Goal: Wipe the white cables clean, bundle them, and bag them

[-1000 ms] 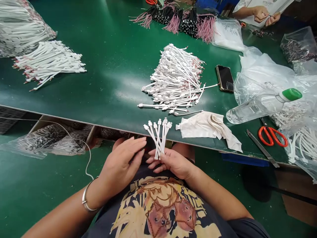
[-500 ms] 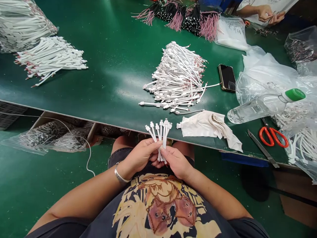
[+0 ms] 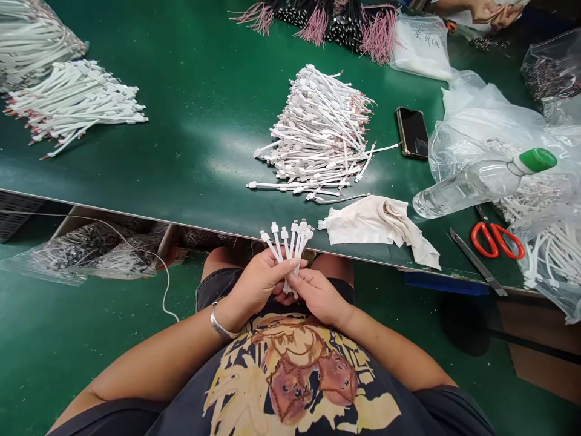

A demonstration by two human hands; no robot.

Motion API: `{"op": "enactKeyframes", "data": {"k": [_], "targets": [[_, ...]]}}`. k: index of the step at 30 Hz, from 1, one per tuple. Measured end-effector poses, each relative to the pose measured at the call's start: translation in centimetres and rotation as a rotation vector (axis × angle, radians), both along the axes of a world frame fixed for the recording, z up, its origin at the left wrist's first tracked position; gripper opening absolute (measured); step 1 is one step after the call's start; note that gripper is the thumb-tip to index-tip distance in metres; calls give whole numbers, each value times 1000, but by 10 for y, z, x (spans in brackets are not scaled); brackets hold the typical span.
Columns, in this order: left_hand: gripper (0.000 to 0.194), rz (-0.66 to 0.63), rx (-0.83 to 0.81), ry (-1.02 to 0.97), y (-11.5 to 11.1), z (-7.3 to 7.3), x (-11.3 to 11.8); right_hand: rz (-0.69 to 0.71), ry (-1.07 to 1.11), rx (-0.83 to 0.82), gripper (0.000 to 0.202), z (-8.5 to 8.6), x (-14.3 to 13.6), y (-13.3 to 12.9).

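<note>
A fanned bunch of short white cables (image 3: 297, 239) with plug ends upward sits between my two hands, above my lap at the bench edge. My left hand (image 3: 261, 275) is closed around the bunch, its thumb laid across the cables. Closed on the lower part of the same bunch is my right hand (image 3: 318, 293), thumb pressed to it. The fingers behind the cables are partly hidden. Straight ahead on the green bench lies a big heap of white cables (image 3: 318, 130), and a smaller pile of white cables (image 3: 82, 103) lies at the left.
Right of the heap are a phone (image 3: 412, 133), a cloth (image 3: 372, 227), a clear bottle (image 3: 467, 188), red-handled scissors (image 3: 497, 239), tweezers (image 3: 476, 261) and plastic bags (image 3: 494, 115). Black and pink wire bundles (image 3: 336, 24) lie at the back. A co-worker's hands (image 3: 497, 12) show top right.
The view has shifted slightly, so the bench things sit a little higher and further left. Both hands still hold the bunch, and its plug ends are spread somewhat wider at the left.
</note>
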State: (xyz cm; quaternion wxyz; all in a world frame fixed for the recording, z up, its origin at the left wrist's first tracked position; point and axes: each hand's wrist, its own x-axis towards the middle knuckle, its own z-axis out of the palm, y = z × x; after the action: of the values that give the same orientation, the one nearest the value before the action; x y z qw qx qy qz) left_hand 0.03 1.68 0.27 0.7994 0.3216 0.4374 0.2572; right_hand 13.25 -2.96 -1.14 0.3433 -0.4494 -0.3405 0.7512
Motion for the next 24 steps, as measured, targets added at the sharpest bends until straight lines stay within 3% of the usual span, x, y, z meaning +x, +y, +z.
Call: {"op": "enactKeyframes", "data": {"k": [9, 18, 24], "targets": [[29, 106, 77, -26, -8, 4, 4, -63, 54, -21, 54, -1, 0, -5], [29, 104, 97, 0, -10, 5, 0, -87, 78, -25, 49, 4, 1, -6], [25, 70, 18, -30, -12, 11, -1, -73, 159, -117, 45, 9, 0, -6]]}}
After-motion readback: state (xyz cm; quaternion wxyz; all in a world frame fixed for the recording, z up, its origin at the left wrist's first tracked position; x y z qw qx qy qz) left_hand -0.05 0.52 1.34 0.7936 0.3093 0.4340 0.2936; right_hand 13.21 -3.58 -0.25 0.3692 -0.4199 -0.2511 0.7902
